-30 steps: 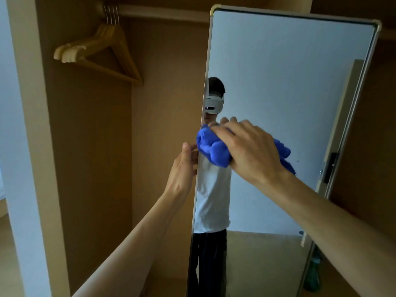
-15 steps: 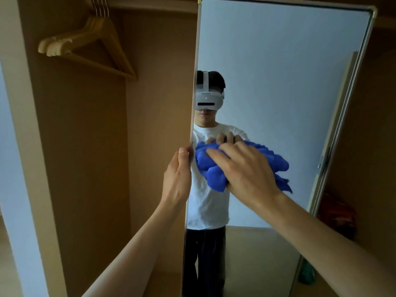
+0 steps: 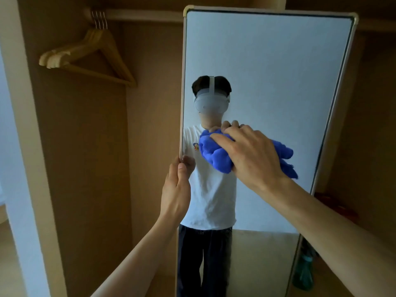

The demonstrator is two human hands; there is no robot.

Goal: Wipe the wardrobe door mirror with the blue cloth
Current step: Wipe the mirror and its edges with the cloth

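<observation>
- The blue cloth [image 3: 216,155] is bunched into a thick wad and pressed flat against the glass, about halfway up and towards the left side of the mirror [image 3: 278,71]. A loose tail of it trails out to the right from under the wrist.
- The right hand [image 3: 250,155] lies over the wad with its fingers fanned and bent over the folds, holding the cloth and pushing it onto the glass. The fingertips reach the glass just above the cloth and meet their own reflection there. The thumb is hidden behind the cloth.
- The left hand [image 3: 176,189] grips the mirror's left edge, lower than the cloth. Its thumb lies on the front of the pale frame and its fingers are curled round behind the edge.
- The mirror is a tall panel in a light frame with rounded corners, fixed to the wardrobe door, which stands open.
- In the glass I can see the person's reflection: a white headset, a white T-shirt and dark trousers, against a plain pale wall.
- To the left the wardrobe stands open, with bare brown boards inside. A few wooden hangers [image 3: 92,54] hang bunched together from the rail [image 3: 139,15] near the top.
- Low on the right, past the mirror's edge, stands a green bottle [image 3: 303,273]. Above it something red [image 3: 334,202] lies in shadow, too dim to make out.
</observation>
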